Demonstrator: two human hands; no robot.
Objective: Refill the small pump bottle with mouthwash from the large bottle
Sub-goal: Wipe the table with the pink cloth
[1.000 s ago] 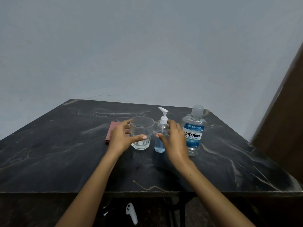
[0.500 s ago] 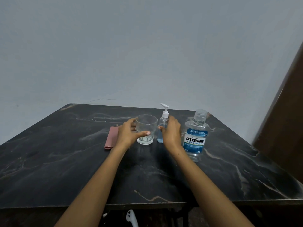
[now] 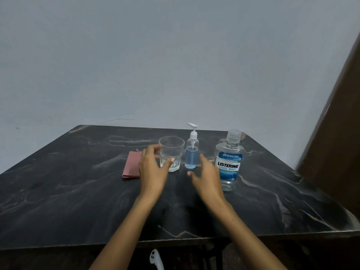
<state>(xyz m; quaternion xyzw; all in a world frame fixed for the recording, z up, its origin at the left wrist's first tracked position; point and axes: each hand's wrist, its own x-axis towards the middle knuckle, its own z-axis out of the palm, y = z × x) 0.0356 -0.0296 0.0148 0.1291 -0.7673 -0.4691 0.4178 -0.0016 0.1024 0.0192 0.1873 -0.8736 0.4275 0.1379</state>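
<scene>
We see a dark marbled table (image 3: 78, 191) against a plain grey wall (image 3: 175, 55), with a brown panel (image 3: 339, 133) at the right edge. Both bare forearms reach in from below.

Large bottle (image 3: 229, 162) stands upright right of centre, clear cap on. Its blue label reads "LISTERINE COOL MINT"; the smaller print is too fine to read. It looks mostly clear, and we cannot tell the liquid level.

Left hand (image 3: 153, 168) is at the clear glass (image 3: 172, 153), fingers loosely curved beside its left wall and the thumb tip in front of its lower wall. We cannot tell if there is real contact; the fingers do not look closed round it.

Right hand (image 3: 206, 176) hovers over the table between the small pump bottle (image 3: 191, 152) and the large bottle, fingers spread and relaxed, holding nothing. Its thumb points left, just in front of and below the pump bottle's base, apart from it.

Glass stands upright, just left of the pump bottle.

A folded pink cloth (image 3: 132, 166) lies flat left of the glass, partly behind the left hand.

Small pump bottle stands upright between glass and large bottle, white pump head on, blue liquid filling roughly its lower half. No label is readable on it.

A white object (image 3: 155, 259) shows below the table's near edge
</scene>
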